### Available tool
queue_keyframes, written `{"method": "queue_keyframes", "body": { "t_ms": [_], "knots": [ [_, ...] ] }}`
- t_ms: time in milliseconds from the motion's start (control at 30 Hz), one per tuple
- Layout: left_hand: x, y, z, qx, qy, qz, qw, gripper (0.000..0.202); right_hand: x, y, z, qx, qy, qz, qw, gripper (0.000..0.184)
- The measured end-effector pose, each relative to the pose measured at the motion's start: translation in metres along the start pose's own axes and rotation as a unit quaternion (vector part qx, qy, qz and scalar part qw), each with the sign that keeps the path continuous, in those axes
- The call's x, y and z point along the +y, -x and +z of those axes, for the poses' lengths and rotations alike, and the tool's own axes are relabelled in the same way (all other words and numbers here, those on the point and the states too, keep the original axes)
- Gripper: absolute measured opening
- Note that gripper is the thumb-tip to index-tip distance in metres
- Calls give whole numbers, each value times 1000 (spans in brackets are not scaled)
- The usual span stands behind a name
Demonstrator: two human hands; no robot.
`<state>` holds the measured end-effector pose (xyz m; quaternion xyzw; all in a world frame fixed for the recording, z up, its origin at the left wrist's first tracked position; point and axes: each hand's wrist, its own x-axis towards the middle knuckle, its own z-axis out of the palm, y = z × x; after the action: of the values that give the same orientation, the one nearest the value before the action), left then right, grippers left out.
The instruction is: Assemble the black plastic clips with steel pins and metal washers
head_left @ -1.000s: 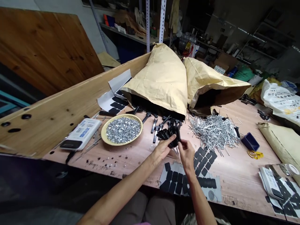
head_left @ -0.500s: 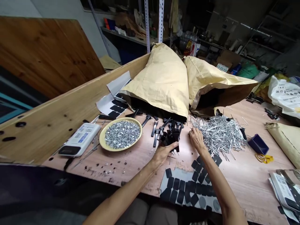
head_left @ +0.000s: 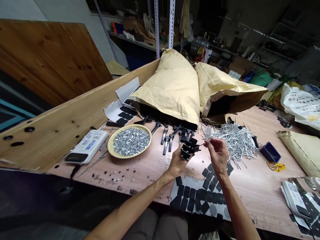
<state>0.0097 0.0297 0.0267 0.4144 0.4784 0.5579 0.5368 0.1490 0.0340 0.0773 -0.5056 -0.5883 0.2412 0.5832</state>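
Observation:
My left hand (head_left: pixel 178 160) is closed round a bunch of black plastic parts (head_left: pixel 189 149), held just above the table. My right hand (head_left: pixel 217 154) pinches a thin metal pin (head_left: pixel 203 144) whose tip points at the black parts. A heap of the same silver pins (head_left: pixel 231 137) lies right behind that hand. More black plastic parts (head_left: pixel 172 134) are scattered in front of an open paper sack (head_left: pixel 172 88). A sheet of black adhesive pads (head_left: pixel 200 195) lies under my wrists.
A yellow dish of small silver nuts (head_left: pixel 130 141) stands to the left, with a white device (head_left: pixel 86 146) beside it. A second paper sack (head_left: pixel 225 90) lies at the back. A blue tray (head_left: pixel 269 152) and yellow rubber bands (head_left: pixel 275 165) sit at right. A raised wooden board (head_left: pixel 62 116) edges the table's left.
My right hand went to the pin heap, took one pin and came back toward my left hand. My left hand lifted the black parts slightly.

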Motion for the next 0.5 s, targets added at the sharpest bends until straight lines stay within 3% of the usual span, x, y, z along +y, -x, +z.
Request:
{"method": "queue_keyframes", "body": {
  "t_ms": [167,333,500],
  "knots": [
    [8,7,-2,-14,-37,27,999,30,-4,4,-7,-32,77,-39,996,17],
    [13,13,-1,-17,-12,25,999,30,-12,11,-12,-84,126,-75,986,16],
    [15,20,5,34,-9,0,999,21,-4,25,-9,-105,113,-6,988,28]
  ]
}}
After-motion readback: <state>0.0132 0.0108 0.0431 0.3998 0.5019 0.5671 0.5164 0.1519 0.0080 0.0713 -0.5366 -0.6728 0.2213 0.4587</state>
